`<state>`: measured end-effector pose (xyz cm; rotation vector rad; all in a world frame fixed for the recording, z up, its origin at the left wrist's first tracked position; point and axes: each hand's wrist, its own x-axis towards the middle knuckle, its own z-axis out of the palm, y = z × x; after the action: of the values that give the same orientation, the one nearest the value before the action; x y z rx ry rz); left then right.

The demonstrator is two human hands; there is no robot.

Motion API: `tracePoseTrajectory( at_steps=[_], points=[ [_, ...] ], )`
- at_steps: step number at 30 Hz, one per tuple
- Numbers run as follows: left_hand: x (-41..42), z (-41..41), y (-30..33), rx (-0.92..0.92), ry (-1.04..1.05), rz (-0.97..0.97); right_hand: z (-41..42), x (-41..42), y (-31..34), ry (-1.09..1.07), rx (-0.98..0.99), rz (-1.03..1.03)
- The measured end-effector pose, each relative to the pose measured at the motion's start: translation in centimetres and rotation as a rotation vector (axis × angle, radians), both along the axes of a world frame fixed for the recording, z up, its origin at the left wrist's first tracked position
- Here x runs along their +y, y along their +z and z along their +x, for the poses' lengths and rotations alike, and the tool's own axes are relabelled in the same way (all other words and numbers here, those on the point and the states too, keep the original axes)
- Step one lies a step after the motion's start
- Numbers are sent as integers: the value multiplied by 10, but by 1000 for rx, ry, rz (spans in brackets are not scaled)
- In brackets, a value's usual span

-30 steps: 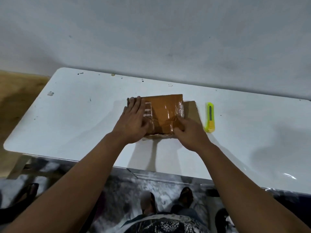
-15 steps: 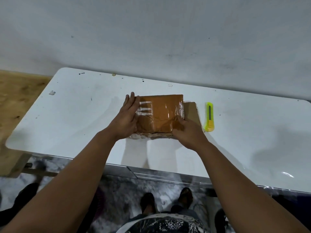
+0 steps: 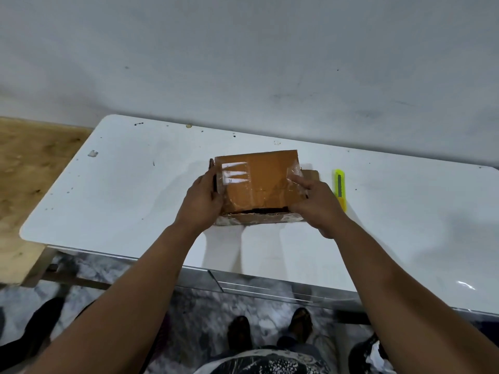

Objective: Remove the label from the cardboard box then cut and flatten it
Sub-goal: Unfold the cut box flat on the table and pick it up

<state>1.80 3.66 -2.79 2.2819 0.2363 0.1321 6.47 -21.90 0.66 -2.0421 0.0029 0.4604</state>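
Note:
A brown cardboard box [image 3: 263, 180], wrapped in shiny clear tape, stands on the white table [image 3: 121, 190] near its middle. Its near edge is tilted up off the table, showing a dark gap underneath. A white label remnant [image 3: 234, 174] sits under tape at the box's upper left. My left hand [image 3: 201, 202] grips the box's left side. My right hand [image 3: 314, 202] holds the right side, fingers on the taped corner. A brown flap [image 3: 312, 174] sticks out behind my right hand.
A yellow-green utility knife [image 3: 340, 188] lies on the table just right of my right hand. A small white scrap [image 3: 92, 153] lies at the far left. A grey wall runs behind the table; wooden floor is at left. My feet show below the table edge.
The box went from lying flat under my palms to being gripped at both sides and tilted up. My left hand slid off the top to the left edge.

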Motion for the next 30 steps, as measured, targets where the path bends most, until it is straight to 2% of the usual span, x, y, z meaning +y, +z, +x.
tracePoseTrajectory(
  at_steps=[3,5,8,11,14,18,20,22,27,30],
  points=[
    [-3,-5,10,48,34,-85,1,6,-1,19,-77,-54],
    [-2,-5,12,94,28,-111,2,11,-1,76,-192,-159],
    [8,-5,12,134,-13,-131,5,12,0,114,-240,-262],
    [19,-5,11,178,-94,-186,11,10,9,63,-303,-298],
    [16,-3,11,195,-156,-140,18,10,17,-107,-369,-234],
    [8,-1,11,123,-157,-56,26,17,30,-366,-375,-9],
    [9,-1,10,115,-159,0,31,21,31,-395,-353,73],
    [10,0,11,138,-168,38,34,28,29,-291,-262,0],
    [4,3,13,200,-129,123,16,53,7,296,-190,-561],
    [6,3,10,197,-98,93,-3,63,-11,507,-140,-665]
  ],
)
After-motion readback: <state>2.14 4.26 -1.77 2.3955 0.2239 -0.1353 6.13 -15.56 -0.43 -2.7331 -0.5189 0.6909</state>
